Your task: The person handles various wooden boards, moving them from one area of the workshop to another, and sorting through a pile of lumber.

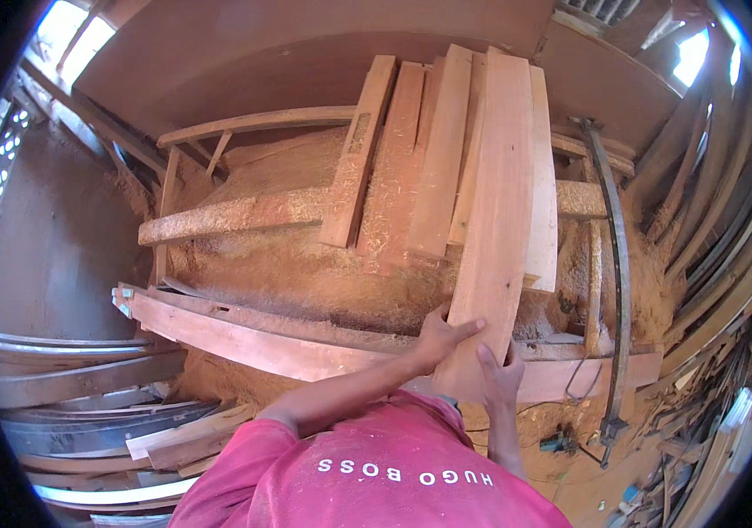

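A long, smooth wooden plank (497,202) points away from me, its near end close to my chest. My left hand (443,340) is closed on the left edge of that end, the thumb lying across the top face. On the opposite edge, my right hand (501,377) grips the same end with its thumb on top; its other fingers are mostly hidden. The plank's far part rests over a stack of several boards, among them a paler board (541,220) at its right and a shavings-covered board (391,167) to the left.
A wooden frame's crossbar (235,217) bears the boards above heaped sawdust (288,273). Nearer me runs a long beam (217,333). A long metal bar clamp (615,264) stands across the right side. Stacked timber (85,387) lies at left, with more leaning planks (737,229) at right.
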The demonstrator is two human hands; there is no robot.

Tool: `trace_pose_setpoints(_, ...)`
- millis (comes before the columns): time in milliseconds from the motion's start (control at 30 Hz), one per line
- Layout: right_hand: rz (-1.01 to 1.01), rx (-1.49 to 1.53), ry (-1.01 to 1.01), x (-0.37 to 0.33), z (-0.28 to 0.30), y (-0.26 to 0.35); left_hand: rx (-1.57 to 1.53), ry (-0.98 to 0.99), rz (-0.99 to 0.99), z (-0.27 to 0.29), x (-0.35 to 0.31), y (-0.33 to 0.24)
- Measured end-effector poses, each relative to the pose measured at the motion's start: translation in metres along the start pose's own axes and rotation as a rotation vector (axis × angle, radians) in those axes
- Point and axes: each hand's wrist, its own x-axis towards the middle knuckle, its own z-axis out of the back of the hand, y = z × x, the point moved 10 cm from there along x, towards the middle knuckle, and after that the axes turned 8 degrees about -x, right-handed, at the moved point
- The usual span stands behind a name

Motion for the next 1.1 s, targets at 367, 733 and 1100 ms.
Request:
trace_pose_setpoints(367, 0.086, -0.039, 0.246, -0.017, -0.142, 0.034, -0.053, -0.182, -0.097, 0.107, -0.058, -0.089)
trace_pose_setpoints(733, -0.058, -0.039, 0.298, 0.006, -0.389, -0.02, 0.086, -0.412, -0.122, 0.355, -0.025, -0.166)
trace_pose_setpoints(1100, 0.135, -0.603, 0.567, 0.067, -0.38, -0.046, 0.209, -0.301, 0.024, 0.476, 0.128, -0.187)
